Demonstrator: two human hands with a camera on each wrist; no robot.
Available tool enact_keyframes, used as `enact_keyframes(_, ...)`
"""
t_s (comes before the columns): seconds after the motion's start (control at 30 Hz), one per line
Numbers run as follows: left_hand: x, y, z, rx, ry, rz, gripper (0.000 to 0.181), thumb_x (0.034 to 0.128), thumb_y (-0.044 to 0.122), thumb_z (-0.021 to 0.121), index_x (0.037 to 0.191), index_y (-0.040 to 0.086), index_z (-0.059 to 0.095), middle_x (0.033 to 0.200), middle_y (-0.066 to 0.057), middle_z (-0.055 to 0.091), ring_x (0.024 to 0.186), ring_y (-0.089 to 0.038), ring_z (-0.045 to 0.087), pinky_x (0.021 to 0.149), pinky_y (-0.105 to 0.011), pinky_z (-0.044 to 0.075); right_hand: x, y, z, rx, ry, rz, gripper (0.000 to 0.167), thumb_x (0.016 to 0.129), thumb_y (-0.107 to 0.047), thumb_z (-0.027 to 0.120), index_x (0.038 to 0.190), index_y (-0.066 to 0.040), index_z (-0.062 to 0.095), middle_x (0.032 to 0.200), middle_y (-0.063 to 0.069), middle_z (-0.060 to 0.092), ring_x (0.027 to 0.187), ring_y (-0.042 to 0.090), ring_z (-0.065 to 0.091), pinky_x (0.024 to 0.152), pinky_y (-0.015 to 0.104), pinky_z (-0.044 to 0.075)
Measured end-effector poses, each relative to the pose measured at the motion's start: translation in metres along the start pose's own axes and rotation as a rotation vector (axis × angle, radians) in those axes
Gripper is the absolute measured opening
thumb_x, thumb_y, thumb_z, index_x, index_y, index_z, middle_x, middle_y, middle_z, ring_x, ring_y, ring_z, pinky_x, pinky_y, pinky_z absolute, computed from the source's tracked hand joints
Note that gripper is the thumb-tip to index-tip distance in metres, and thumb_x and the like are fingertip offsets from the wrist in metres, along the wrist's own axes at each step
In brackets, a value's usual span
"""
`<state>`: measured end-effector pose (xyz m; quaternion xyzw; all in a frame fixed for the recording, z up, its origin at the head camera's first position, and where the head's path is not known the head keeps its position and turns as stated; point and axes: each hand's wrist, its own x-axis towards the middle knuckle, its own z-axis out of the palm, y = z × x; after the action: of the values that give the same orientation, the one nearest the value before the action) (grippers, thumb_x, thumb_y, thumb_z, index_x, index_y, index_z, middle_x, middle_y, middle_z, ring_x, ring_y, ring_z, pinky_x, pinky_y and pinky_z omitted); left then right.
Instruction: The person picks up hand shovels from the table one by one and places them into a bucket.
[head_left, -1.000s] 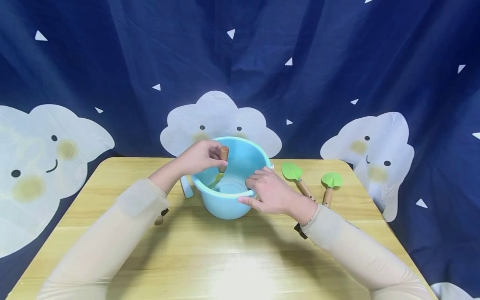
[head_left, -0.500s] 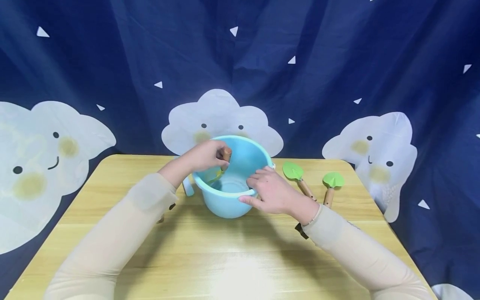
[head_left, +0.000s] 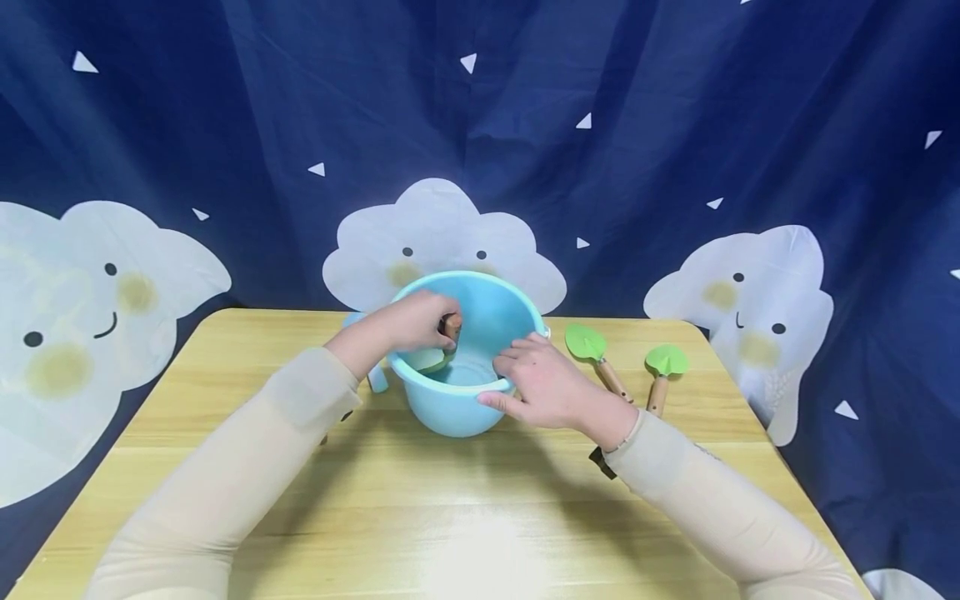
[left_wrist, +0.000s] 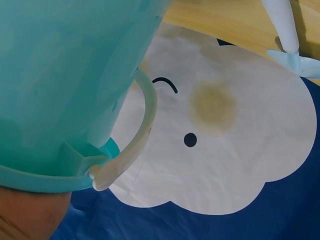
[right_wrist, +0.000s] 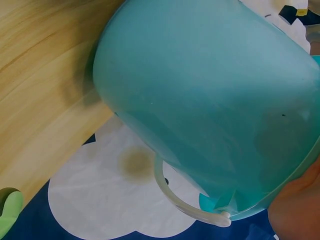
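Observation:
A light blue plastic bucket (head_left: 453, 412) stands on the table, its mouth tilted toward me. My left hand (head_left: 416, 322) reaches over the left rim and holds a small garden trowel (head_left: 452, 327) by its wooden handle. The trowel's greenish blade is down inside the bucket, partly hidden by the hand and rim. On the near right rim, my right hand (head_left: 538, 382) grips the bucket, thumb outside and fingers over the edge. Both wrist views mostly show the bucket's outer wall (left_wrist: 60, 90) and its pale carrying handle (right_wrist: 187, 206).
Two green trowels with wooden handles, one (head_left: 587, 342) nearer the bucket and one (head_left: 666, 361) farther right, lie on the wooden table (head_left: 375, 517). A light blue tool (head_left: 377, 379) lies left of the bucket. Behind hangs a dark blue curtain (head_left: 525, 125) with clouds.
My left hand has moved right and a little lower into the bucket with the trowel, whose handle now sits deeper. The right hand keeps its place on the rim.

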<state>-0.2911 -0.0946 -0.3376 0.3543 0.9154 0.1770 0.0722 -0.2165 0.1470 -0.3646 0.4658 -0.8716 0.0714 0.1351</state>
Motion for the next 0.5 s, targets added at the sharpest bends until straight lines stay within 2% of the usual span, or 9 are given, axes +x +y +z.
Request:
enact_keyframes(0.17,0.002,0.003,0.001,-0.012,-0.03,0.018,0.029,0.0847,0.01,0.08,0.079,0.013,0.052,0.077,0.004,0.06,0.075,-0.016,0.053,0.073,-0.031,0.046,0.0,0.001,0.0,0.0,0.001,0.002,0.065,0.098,-0.072,0.019,0.072,-0.018,0.044,0.067,-0.008,0.039,0.067,0.014,0.038,0.077,0.034,0.034)
enact_keyframes(0.33,0.004,0.01,0.004,-0.041,-0.097,0.014,0.024,0.0848,0.007,0.078,0.078,0.015,0.056,0.077,0.004,0.059,0.075,-0.015,0.054,0.073,-0.03,0.046,0.0,0.002,0.002,0.004,0.006,0.0,0.066,0.098,-0.072,0.019,0.072,-0.017,0.045,0.067,-0.008,0.039,0.067,0.014,0.038,0.077,0.034,0.034)
enact_keyframes(0.5,0.005,0.02,0.011,-0.031,-0.154,0.016,0.023,0.0857,0.002,0.075,0.079,0.016,0.057,0.078,0.004,0.057,0.075,-0.014,0.053,0.071,-0.027,0.045,-0.001,0.003,0.004,0.011,0.015,-0.004,0.07,0.099,-0.071,0.018,0.071,-0.015,0.049,0.066,-0.008,0.039,0.067,0.013,0.038,0.076,0.034,0.034)
